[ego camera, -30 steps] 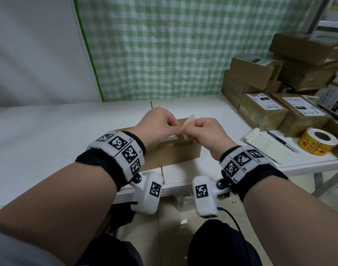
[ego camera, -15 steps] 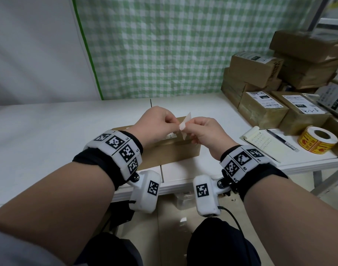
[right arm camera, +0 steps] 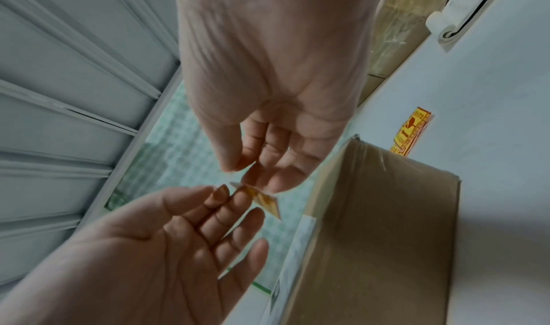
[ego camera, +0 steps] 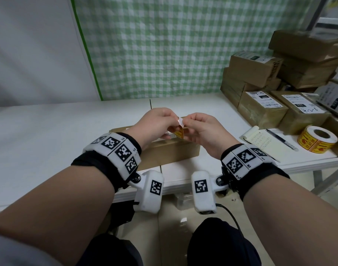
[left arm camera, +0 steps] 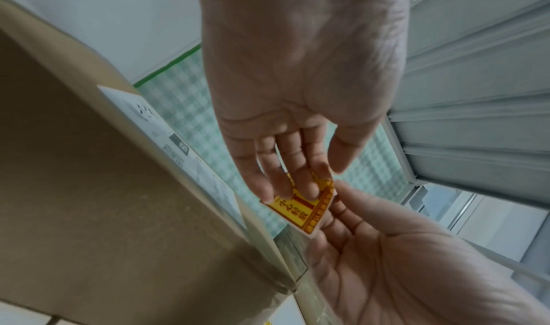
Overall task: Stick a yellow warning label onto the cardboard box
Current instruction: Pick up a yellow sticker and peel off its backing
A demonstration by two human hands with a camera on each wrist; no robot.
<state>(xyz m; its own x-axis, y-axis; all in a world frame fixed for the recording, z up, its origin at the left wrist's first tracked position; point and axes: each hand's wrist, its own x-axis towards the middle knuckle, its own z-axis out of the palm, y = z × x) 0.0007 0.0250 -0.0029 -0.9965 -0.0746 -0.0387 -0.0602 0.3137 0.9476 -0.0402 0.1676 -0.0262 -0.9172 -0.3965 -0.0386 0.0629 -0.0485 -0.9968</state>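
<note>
My left hand (ego camera: 156,123) and right hand (ego camera: 200,129) meet above cardboard box (ego camera: 170,152) on white table (ego camera: 49,131). Left fingers (left arm camera: 297,177) pinch yellow label (left arm camera: 309,206); right fingertips pinch its white backing (ego camera: 180,121). Label in air, not touching box. Label roll (ego camera: 316,139) far right.

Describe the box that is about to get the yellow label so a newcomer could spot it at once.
Start at the white table. The cardboard box lies alone near its front edge, right under the left hand and right hand. Unlike the stacked boxes at the table's right end, it is low, flat and stands apart.
</note>
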